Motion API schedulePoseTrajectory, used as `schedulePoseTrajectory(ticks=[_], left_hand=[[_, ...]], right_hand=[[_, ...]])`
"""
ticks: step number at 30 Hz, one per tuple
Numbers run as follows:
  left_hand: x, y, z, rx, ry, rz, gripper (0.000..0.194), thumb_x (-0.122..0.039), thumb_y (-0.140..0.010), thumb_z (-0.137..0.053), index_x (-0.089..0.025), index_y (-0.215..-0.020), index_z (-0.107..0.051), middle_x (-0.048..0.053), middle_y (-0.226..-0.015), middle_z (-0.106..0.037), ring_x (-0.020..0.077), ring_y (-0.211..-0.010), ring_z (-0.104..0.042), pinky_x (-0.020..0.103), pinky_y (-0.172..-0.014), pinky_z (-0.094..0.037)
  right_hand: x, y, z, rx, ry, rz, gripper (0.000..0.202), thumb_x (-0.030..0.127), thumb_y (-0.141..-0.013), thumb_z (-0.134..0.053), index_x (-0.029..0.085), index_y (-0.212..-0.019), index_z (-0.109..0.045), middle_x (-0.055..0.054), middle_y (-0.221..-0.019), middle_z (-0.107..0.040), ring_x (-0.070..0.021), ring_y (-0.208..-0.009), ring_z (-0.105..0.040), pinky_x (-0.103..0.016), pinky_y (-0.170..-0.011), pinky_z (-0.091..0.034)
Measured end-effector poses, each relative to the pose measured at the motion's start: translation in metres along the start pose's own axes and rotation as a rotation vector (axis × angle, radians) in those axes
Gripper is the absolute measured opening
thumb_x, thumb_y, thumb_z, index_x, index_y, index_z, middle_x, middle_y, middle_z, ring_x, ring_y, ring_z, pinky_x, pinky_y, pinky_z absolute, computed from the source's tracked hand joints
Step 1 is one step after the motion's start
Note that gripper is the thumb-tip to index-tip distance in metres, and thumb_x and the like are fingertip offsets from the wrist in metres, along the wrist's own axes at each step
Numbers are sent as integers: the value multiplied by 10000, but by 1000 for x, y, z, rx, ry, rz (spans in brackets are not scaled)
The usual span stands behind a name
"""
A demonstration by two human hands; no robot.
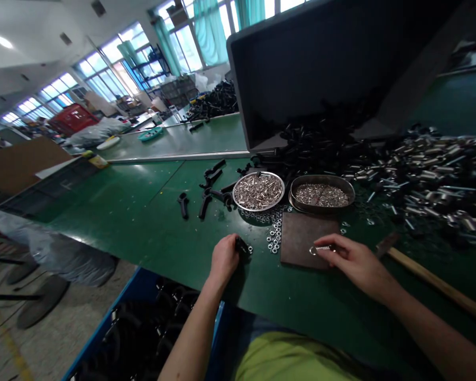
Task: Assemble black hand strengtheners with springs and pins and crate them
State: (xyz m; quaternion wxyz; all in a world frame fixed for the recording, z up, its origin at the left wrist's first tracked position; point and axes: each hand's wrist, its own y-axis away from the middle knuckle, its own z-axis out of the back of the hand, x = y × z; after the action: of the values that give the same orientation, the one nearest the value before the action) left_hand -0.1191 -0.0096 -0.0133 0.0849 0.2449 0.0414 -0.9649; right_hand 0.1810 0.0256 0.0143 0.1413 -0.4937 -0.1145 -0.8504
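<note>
My left hand (225,258) is closed round a black part (241,245) just above the green table, with a small metal ring (250,249) beside that part's right end. Over the right edge of a flat brown plate (301,238), my right hand (347,256) pinches a small silver spring (323,248) between thumb and fingers. Loose metal nuts (275,236) lie between the two hands, left of the plate. Behind them stand a round dish (258,191) of small metal pins and an oval tin (322,194) of tiny metal pieces.
Several black parts (183,205) lie left of the dish. A wooden-handled hammer (436,280) rests at right, near a heap of metal and black parts (448,174). A large dark bin (321,69) stands behind. Below the table edge is a blue crate (137,312) of black parts.
</note>
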Motion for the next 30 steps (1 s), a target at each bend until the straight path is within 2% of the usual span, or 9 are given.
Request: schedulePoseTrajectory(ticks=[2,4,7,10,17,21,23,26,30], left_hand=[[-10,3,4,-42,110,47,166,-47,-714,-531,-180,-766,-615,20,-753,-629,164,-750,-578,248,-682,-401],[-26,10,6,-49,396,115,92,-128,-718,-608,-178,-794,-625,5,-742,-633,154,-727,-581,241,-675,-415],[-57,24,4,91,921,192,238,-256,-664,-727,-166,-876,-666,-3,-734,-640,144,-696,-587,245,-688,-444],[-81,34,-3,237,1178,226,315,-270,-610,-780,-147,-889,-700,9,-726,-657,135,-678,-589,247,-699,-453],[-92,35,-7,335,1194,130,204,-215,-644,-746,-149,-835,-716,27,-730,-672,138,-674,-582,249,-682,-441],[-90,37,-8,209,945,-124,112,-152,-698,-682,-181,-799,-721,38,-812,-678,162,-771,-598,263,-739,-433],[-90,39,-14,157,872,-166,128,-147,-745,-635,-197,-830,-717,41,-845,-681,170,-822,-601,275,-786,-428],[-93,40,-30,214,1029,32,124,-225,-777,-629,-179,-880,-680,44,-813,-664,148,-736,-594,257,-698,-446],[-103,38,-46,455,1531,477,244,-287,-711,-712,-139,-856,-583,-12,-649,-544,44,-475,-435,153,-453,-339]], right_hand=[[9,2,-8,21,-126,2,266,438,-778,-619,205,-896,-666,-22,-727,-655,-154,-619,-586,-266,-561,-463],[18,3,-15,56,-292,4,245,415,-749,-660,195,-854,-659,-16,-726,-641,-132,-594,-564,-254,-551,-466],[30,6,-25,110,-510,10,217,372,-718,-703,188,-815,-644,-7,-729,-625,-114,-588,-551,-239,-541,-469],[37,8,-32,144,-620,-5,204,337,-702,-724,186,-809,-637,9,-693,-603,-104,-581,-546,-226,-529,-461],[35,6,-35,105,-703,-83,238,343,-682,-739,176,-815,-635,2,-714,-631,-98,-569,-548,-228,-525,-452],[29,3,-36,55,-698,-125,250,338,-682,-734,185,-856,-641,5,-726,-642,-125,-665,-607,-247,-624,-496],[28,3,-35,-7,-571,-87,230,329,-690,-725,190,-856,-651,-6,-747,-658,-149,-714,-632,-265,-666,-508],[27,2,-32,-141,-337,20,173,320,-733,-684,206,-862,-666,-23,-802,-678,-175,-745,-648,-288,-680,-517],[31,2,-27,-216,-256,89,168,317,-741,-681,207,-867,-665,-26,-808,-680,-177,-721,-650,-284,-659,-524]])
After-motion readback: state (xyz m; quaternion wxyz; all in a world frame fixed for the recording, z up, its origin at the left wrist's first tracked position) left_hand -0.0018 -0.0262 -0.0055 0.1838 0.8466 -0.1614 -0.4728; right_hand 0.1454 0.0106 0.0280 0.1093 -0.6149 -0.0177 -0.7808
